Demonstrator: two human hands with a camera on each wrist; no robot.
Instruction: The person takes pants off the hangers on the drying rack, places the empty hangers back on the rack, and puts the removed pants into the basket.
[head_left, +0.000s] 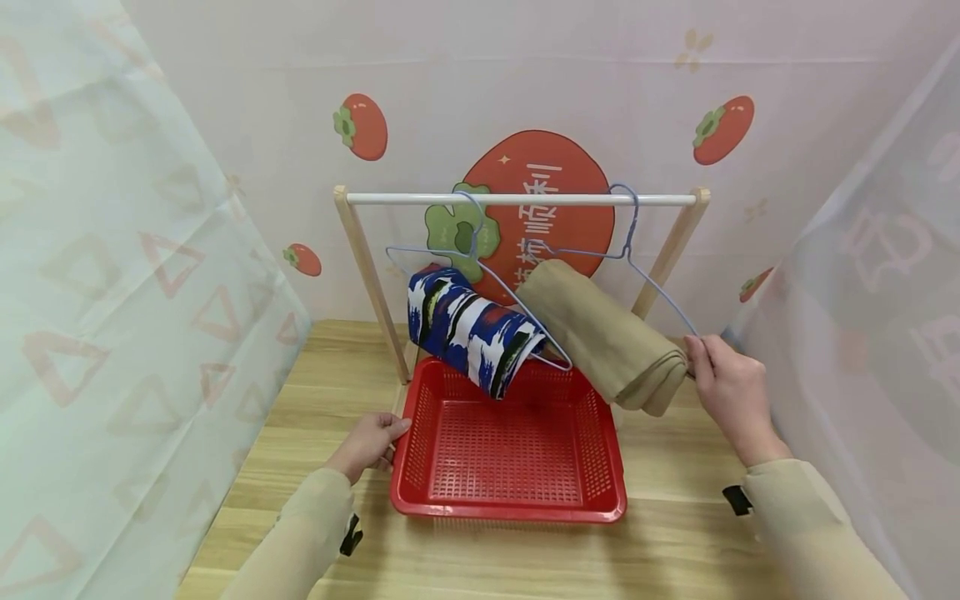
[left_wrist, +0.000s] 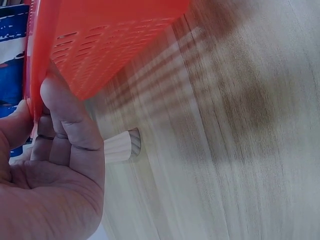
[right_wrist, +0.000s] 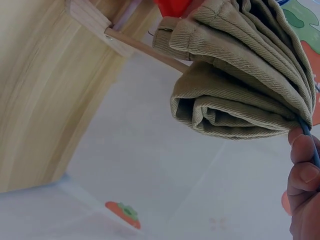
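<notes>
Left hand (head_left: 370, 442) pinches the red basket (head_left: 510, 511) by its left rim, patterned cloth (head_left: 474, 329) hangs over its back edge, khaki cloth (head_left: 600, 333) near its back-right corner. Right hand (head_left: 733, 392), further right, grips that tilted hanger (head_left: 660, 290); more tilt could dump the khaki tbh.

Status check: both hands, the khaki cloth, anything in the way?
Left hand grips red basket by rim. Right hand grips right hanger at its corner. Khaki cloth folded on that hanger. Patterned cloth hangs alongside; no clear obstruction.

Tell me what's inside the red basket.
Inside the red basket, no items show. The patterned cloth and khaki cloth cover parts of its far end; anything behind them cannot be seen.
</notes>
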